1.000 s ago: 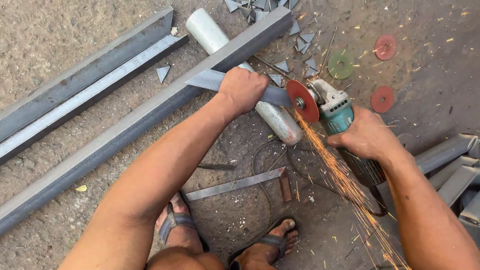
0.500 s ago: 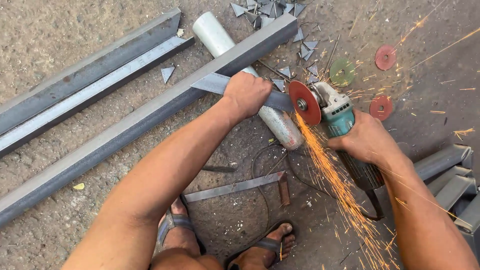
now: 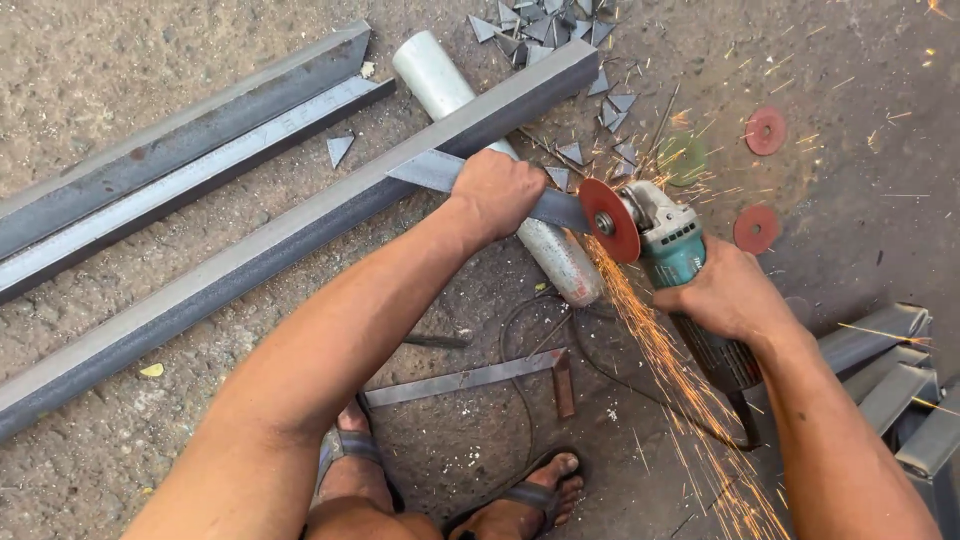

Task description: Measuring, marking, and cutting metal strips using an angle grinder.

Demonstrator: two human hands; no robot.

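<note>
Two hands are seen, a left hand (image 3: 497, 192) and a right hand (image 3: 727, 293), and one angle grinder (image 3: 668, 252) with one red disc (image 3: 609, 220) mounted. Two loose red discs (image 3: 766, 131) (image 3: 756, 229) and one greenish disc (image 3: 686, 158) are counted on the ground's right side. One flat steel strip (image 3: 432, 168), one grey pipe (image 3: 545, 252), three long steel angle bars (image 3: 300, 215) and one L-shaped bracket (image 3: 480, 377) are counted. The small triangular offcuts (image 3: 340, 148) near the top edge are too many to count exactly.

Bare concrete floor (image 3: 150, 60) lies open at upper left. Long grey steel angle bars (image 3: 190, 150) cross diagonally, a pale metal pipe (image 3: 440, 80) lies beneath them, and triangular steel offcuts (image 3: 540, 25) litter the top. Stacked grey steel sections (image 3: 900, 380) block the right edge.
</note>
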